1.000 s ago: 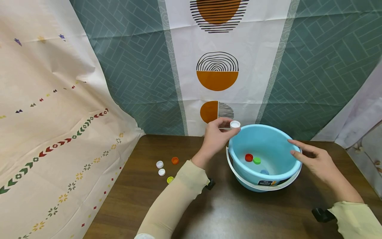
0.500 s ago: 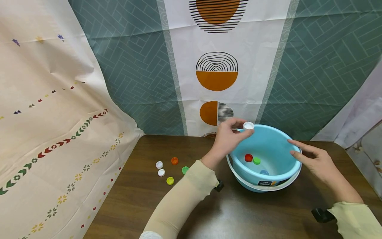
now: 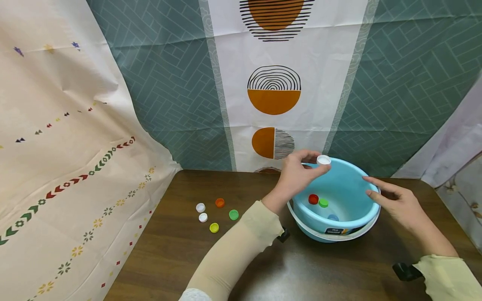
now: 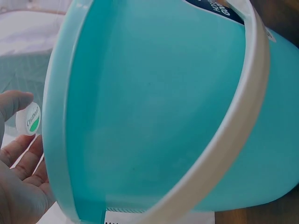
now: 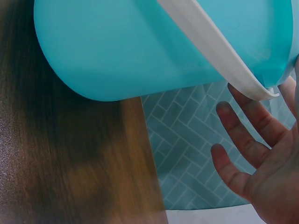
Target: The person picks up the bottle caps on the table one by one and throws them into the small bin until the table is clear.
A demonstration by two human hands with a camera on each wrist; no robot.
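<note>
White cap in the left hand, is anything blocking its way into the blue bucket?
Nothing visible is. The left hand holds the white cap above the rim of the open blue bucket; the handle hangs outside, and the right hand is at the right rim.

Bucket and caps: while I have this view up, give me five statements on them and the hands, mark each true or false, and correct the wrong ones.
1. The left hand pinches a white cap. True.
2. The bucket has five caps showing inside. False: three show, a red cap, a green cap and a blue cap.
3. The orange cap is in the bucket. False: it lies on the table.
4. The yellow cap lies on the table. True.
5. The right hand is at the bucket's rim. True.
</note>
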